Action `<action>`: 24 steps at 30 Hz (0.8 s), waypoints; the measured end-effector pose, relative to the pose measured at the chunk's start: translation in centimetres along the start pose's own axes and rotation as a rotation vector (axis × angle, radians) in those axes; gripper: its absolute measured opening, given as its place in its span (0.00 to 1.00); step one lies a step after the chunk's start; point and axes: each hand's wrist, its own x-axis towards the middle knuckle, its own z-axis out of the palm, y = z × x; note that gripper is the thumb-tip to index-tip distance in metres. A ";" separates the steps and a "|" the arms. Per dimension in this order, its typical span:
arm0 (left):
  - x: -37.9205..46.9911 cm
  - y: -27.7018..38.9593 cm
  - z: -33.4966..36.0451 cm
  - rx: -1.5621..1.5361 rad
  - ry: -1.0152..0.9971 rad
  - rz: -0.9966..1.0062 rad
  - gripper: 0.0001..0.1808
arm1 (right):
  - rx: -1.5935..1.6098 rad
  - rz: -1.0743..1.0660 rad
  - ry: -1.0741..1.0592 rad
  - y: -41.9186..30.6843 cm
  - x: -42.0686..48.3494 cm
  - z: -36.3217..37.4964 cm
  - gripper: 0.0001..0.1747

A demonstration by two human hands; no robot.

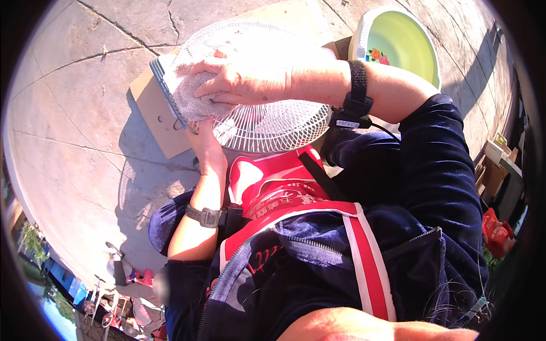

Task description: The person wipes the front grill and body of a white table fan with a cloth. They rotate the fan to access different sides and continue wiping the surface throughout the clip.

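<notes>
My right hand presses a bunched grey terry cloth onto the rim and grille at the left end of a fan. The fan has a round white wire grille and a flat grey base or side panel. Below the cloth, my left hand is at the fan's lower left edge; its fingers are mostly hidden behind the cloth and rim. Strong sunlight washes out the upper grille and part of my right hand.
Flattened cardboard lies under the fan on cracked concrete paving. A yellow-green basin with printed flowers stands at the upper right. Small wheeled things are at the lower left, and boxes at the right edge.
</notes>
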 end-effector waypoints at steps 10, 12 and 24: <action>-0.1 1.1 0.2 -0.016 0.044 -0.252 0.26 | -0.075 0.551 -0.387 21.0 3.0 8.4 0.14; -0.1 1.1 0.3 -0.063 0.086 -0.233 0.25 | 0.172 0.747 -0.327 24.7 -1.7 8.2 0.13; 0.7 -0.5 -1.0 0.098 0.033 -0.243 0.47 | 0.267 1.281 -0.536 19.3 -17.8 0.1 0.17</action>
